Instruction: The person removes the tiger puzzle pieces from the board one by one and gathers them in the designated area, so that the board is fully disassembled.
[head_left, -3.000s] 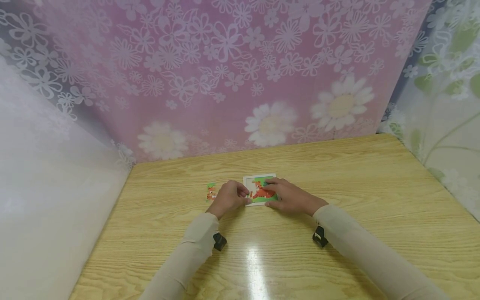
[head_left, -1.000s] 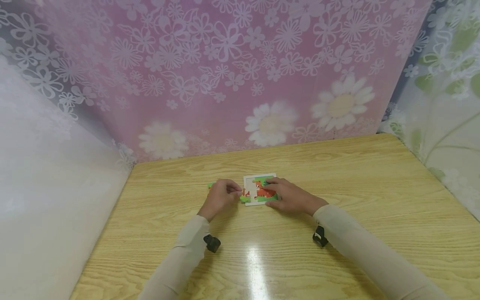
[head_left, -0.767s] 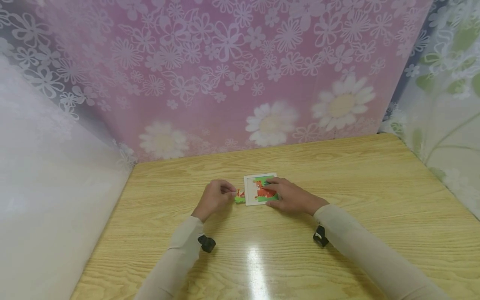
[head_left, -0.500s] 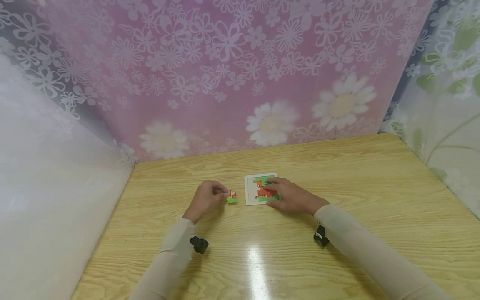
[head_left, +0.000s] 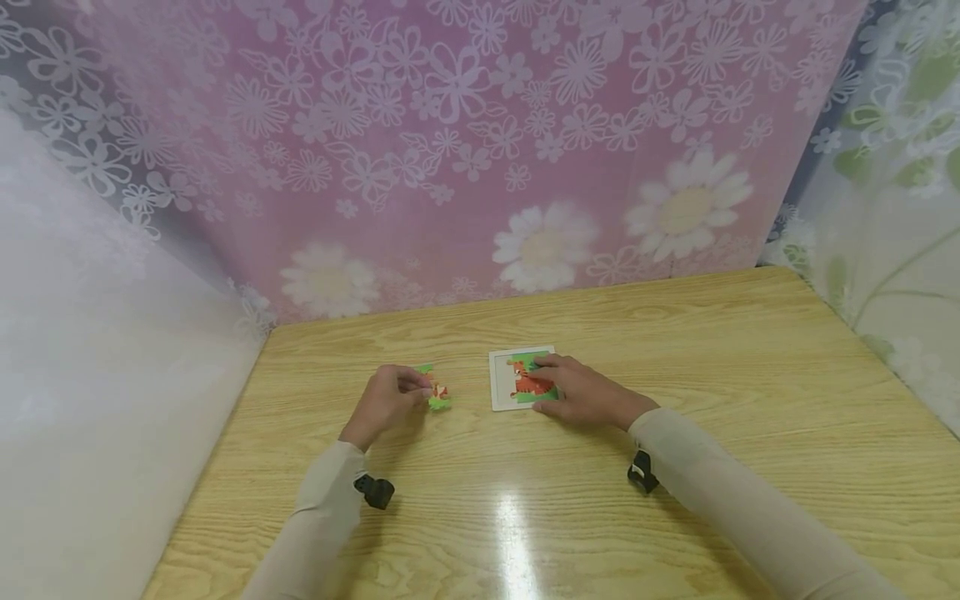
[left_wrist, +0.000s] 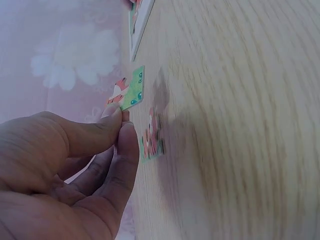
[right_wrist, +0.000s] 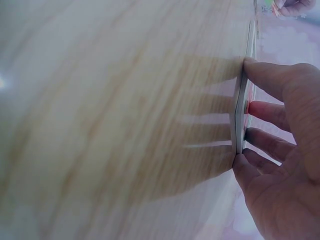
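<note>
My left hand (head_left: 386, 400) pinches a green-and-orange jigsaw piece (head_left: 439, 397) between thumb and fingers, left of the puzzle tray. In the left wrist view this piece (left_wrist: 132, 90) is tilted and raised off the table. Another jigsaw piece (left_wrist: 151, 137) lies on the wood beneath, partly hidden by the fingers in the head view. The white-rimmed puzzle tray (head_left: 497, 383) holds an orange striped animal picture on its right side; its left side is bare. My right hand (head_left: 581, 392) holds the tray's right part, the thumb at its near edge and fingertips on the picture.
A light wooden table (head_left: 675, 358) carries everything. Behind it hangs a pink flowered cloth (head_left: 420, 208), with pale cloths at the left (head_left: 97, 375) and right (head_left: 892, 250). A black wrist camera (head_left: 375, 492) sits below the left forearm.
My left hand has pulled away from the tray to the left, carrying the pinched jigsaw piece, which was over the tray's left side earlier. My right hand stays in place on the tray.
</note>
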